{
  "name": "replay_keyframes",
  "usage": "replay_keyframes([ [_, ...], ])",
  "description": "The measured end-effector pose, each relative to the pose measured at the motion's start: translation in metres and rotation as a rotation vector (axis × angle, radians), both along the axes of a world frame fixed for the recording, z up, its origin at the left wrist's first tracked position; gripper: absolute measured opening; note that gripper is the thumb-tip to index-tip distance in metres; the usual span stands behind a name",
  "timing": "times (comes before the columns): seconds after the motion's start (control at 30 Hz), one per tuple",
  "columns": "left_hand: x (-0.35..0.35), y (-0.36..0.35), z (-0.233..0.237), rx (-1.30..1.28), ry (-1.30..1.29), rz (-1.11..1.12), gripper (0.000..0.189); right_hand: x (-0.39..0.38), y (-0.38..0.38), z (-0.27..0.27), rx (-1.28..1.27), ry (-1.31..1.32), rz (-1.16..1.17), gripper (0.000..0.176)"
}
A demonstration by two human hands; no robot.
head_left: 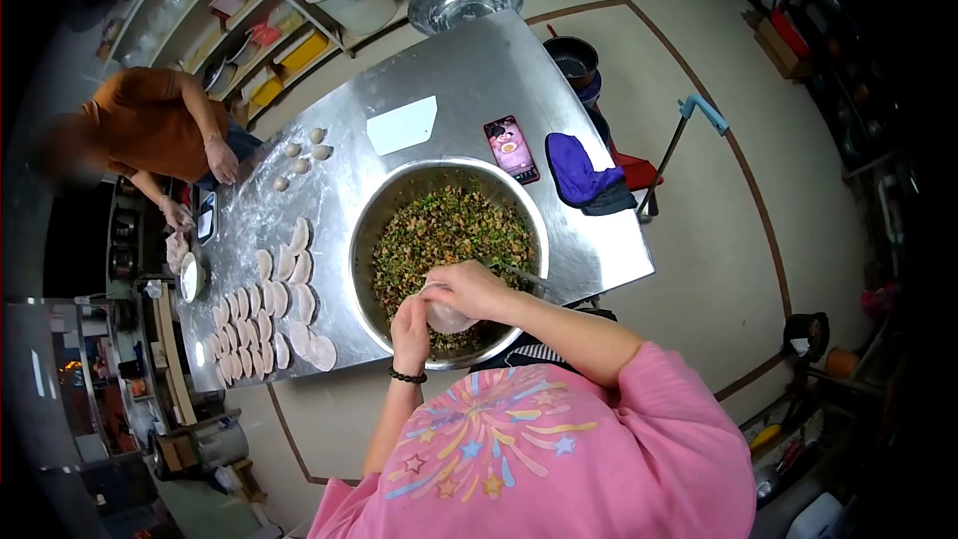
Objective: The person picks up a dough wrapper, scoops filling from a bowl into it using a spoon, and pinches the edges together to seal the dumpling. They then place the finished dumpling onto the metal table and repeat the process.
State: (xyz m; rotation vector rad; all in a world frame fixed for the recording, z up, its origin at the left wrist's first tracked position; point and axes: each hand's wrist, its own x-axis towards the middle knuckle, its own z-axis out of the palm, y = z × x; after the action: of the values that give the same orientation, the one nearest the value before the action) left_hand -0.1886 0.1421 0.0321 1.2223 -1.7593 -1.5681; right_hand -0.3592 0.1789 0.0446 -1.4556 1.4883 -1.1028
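Over the near part of a large steel bowl, both my hands are closed on one pale dough wrapper. My left hand, with a dark beaded bracelet at the wrist, pinches its left edge. From the right, my right hand grips the upper edge, its fingertips close to the left ones. Chopped green and brown filling lies in the bowl, and a metal utensil handle leans on the rim at the right. Rows of folded dumplings lie left of the bowl.
A co-worker in an orange shirt stands at the far left of the steel table. Several dough balls, a white scraper, a phone, a purple cloth and a white bowl are on it.
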Motion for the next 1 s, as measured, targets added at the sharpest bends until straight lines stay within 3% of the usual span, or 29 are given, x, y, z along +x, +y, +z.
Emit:
replay_keyframes([
  [0.03,-0.001,0.001,0.002,0.140,0.067,0.068,0.026,0.002,0.000,-0.001,-0.037,-0.052,-0.078,0.026],
  [0.17,0.001,-0.005,-0.005,-0.102,-0.038,-0.082,0.027,-0.003,0.000,0.001,-0.021,-0.015,0.022,0.024],
  [0.27,-0.002,0.000,0.001,0.125,0.038,0.064,0.027,0.000,-0.001,-0.004,-0.050,0.017,0.000,0.022],
  [0.37,-0.003,-0.002,0.000,0.038,0.016,-0.036,0.026,0.000,-0.001,-0.005,-0.107,-0.052,-0.037,0.021],
  [0.43,0.003,-0.005,-0.008,0.001,0.000,-0.028,0.026,-0.001,-0.002,-0.005,-0.061,0.058,0.020,0.020],
  [0.57,-0.001,-0.005,-0.009,0.001,0.007,-0.017,0.027,0.000,-0.001,0.000,-0.083,0.002,-0.061,0.020],
  [0.67,0.004,-0.007,-0.009,0.005,-0.034,-0.044,0.029,-0.001,-0.002,-0.002,-0.011,0.111,0.077,0.021],
  [0.77,-0.009,0.000,0.005,0.151,0.088,0.025,0.026,0.002,-0.001,-0.008,-0.066,0.010,-0.059,0.022],
  [0.87,-0.003,-0.004,-0.003,0.083,0.055,-0.117,0.024,-0.003,0.000,0.001,-0.074,0.055,0.023,0.022],
  [1.0,-0.003,-0.004,-0.002,0.230,0.071,-0.076,0.020,-0.003,0.002,0.006,-0.018,0.232,0.043,0.023],
])
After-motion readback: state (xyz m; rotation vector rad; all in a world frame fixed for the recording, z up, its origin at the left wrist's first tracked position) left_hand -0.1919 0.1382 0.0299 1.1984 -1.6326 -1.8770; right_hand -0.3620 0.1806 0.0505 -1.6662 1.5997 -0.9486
